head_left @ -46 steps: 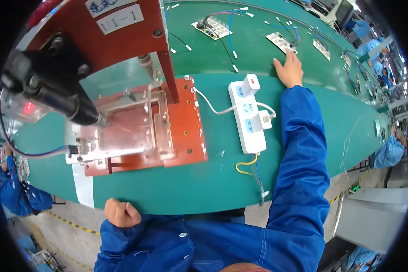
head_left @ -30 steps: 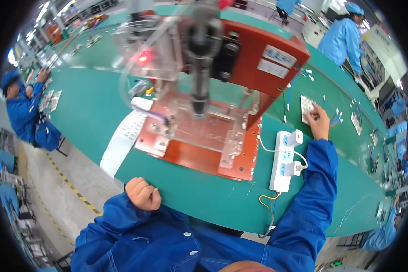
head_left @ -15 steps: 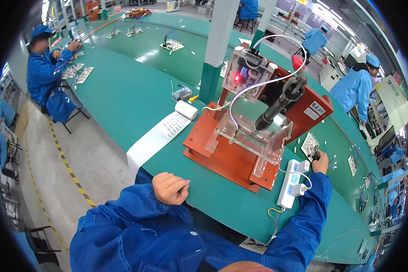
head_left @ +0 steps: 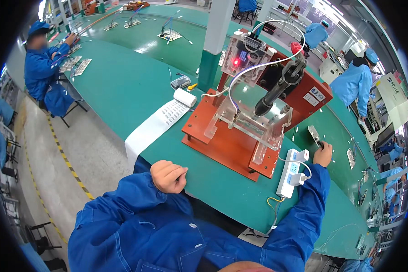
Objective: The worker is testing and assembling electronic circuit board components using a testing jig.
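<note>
My right hand (head_left: 323, 155) reaches past the power strip at the right and grips the edge of a small white circuit board (head_left: 313, 134) with dark parts on it. The board is tilted up off the green surface; its underside is hidden. My left hand (head_left: 168, 177) rests as a loose fist by the table's near edge, with nothing visible in it. Between my hands stands a red test fixture (head_left: 226, 156) with clear plastic plates, a black-handled toggle clamp (head_left: 276, 93) and a lit red light. The white power strip (head_left: 289, 174) lies beside my right forearm, plugs in it.
A roll of white labels (head_left: 161, 119) unrolls over the table edge at the left. Behind it lie a small grey device (head_left: 181, 82) and a yellow object (head_left: 192, 86). A grey-green post (head_left: 211, 50) rises behind the fixture. More wired boards (head_left: 351, 158) lie along the green line. Co-workers sit and stand farther off.
My right hand has lifted the circuit board from lying flat to a tilted position, moving slightly right. My left hand stays in a fist. The view has shifted a little.
</note>
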A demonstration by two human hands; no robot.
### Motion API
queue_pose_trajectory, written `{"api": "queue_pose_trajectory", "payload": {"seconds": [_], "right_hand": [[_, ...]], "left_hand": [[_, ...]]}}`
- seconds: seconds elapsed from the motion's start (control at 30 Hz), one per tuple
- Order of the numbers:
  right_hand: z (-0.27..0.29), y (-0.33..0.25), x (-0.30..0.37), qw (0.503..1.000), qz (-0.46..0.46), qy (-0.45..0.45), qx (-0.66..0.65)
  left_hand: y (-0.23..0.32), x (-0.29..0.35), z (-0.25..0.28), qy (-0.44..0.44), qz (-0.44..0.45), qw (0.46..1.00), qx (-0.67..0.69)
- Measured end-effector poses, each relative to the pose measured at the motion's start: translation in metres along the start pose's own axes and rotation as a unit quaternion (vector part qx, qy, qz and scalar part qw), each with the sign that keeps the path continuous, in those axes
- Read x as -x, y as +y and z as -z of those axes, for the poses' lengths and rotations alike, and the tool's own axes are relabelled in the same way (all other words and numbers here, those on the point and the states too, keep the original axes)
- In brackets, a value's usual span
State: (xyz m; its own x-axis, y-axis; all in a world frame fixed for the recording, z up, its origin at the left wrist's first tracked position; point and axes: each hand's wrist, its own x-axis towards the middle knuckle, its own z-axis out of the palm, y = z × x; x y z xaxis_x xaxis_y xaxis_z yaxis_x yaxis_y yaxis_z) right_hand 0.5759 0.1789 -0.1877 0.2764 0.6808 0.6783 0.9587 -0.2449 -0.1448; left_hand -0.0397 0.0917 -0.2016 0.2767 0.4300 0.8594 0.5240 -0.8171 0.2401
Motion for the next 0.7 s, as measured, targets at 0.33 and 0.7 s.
{"api": "queue_pose_trajectory", "payload": {"seconds": [0.33, 0.7], "right_hand": [[0.053, -0.051, 0.038, 0.974, 0.005, 0.208, -0.092], [0.231, -0.152, 0.117, 0.891, -0.032, 0.413, -0.185]], "left_hand": [[0.003, -0.004, -0.001, 0.023, 0.031, 0.999, 0.014], [-0.002, -0.010, 0.011, -0.060, 0.099, 0.984, 0.137]]}}
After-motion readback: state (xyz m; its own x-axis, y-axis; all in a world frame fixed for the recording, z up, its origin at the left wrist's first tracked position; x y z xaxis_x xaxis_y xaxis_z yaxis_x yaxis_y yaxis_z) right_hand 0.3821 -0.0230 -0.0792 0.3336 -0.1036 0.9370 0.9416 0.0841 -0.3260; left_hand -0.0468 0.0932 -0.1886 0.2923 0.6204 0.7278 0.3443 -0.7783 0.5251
